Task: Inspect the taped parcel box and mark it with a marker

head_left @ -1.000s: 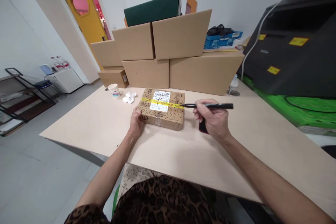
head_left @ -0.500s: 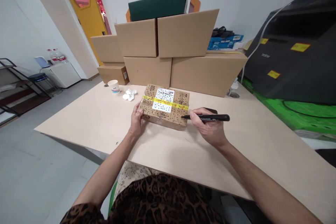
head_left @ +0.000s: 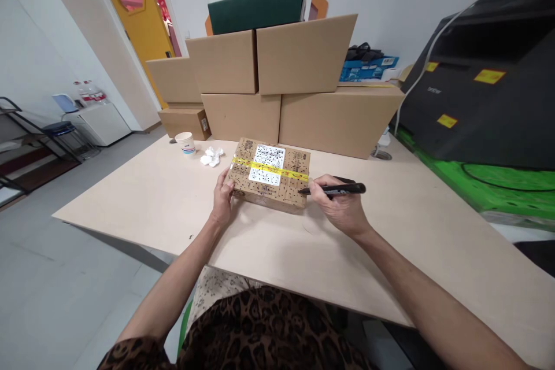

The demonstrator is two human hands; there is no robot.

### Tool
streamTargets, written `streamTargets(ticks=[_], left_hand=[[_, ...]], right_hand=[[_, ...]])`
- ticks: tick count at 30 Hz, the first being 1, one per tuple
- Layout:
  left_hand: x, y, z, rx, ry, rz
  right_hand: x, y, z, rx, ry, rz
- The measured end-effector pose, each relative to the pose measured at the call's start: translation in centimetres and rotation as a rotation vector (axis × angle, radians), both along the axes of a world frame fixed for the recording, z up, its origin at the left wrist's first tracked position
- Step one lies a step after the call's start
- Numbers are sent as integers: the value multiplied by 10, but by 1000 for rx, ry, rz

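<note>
A small cardboard box lies on the table, covered in black flecks and dashes. A white label sits on its top, crossed by a strip of yellow tape. The left side of the box is gripped by my left hand, thumb near the front corner. In my right hand is a black marker pen, its tip at the right part of the box top; whether it touches is hard to tell. Another dark slim piece, possibly the cap, shows behind the pen.
Large cardboard boxes are stacked along the back of the table, with a dark green box on top. A paper cup and crumpled tissue stand left of the small box. A large black machine is at the right.
The rear end of the marker pen has swung a little to the left in my right hand. The whole view has shifted slightly; my left hand keeps its grip on the box.
</note>
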State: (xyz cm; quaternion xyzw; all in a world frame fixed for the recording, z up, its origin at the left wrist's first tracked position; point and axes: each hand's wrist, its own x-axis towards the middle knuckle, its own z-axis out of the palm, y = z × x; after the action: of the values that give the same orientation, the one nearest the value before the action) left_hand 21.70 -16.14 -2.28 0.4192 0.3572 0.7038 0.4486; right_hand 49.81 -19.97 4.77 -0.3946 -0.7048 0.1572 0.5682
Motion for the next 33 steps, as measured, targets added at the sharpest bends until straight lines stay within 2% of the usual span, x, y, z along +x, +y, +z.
streamTargets(ticks=[14, 20, 25, 33], left_hand=[[-2, 2, -3, 9, 22, -10], [-2, 0, -1, 16, 41, -10], [0, -1, 0, 17, 45, 5], [0, 1, -3, 17, 56, -5]], right_hand=[[-11, -3, 0, 41, 53, -3], [-18, -2, -2, -42, 22, 63], [-15, -5, 3, 5, 29, 49], [-12, -6, 2, -21, -32, 92]])
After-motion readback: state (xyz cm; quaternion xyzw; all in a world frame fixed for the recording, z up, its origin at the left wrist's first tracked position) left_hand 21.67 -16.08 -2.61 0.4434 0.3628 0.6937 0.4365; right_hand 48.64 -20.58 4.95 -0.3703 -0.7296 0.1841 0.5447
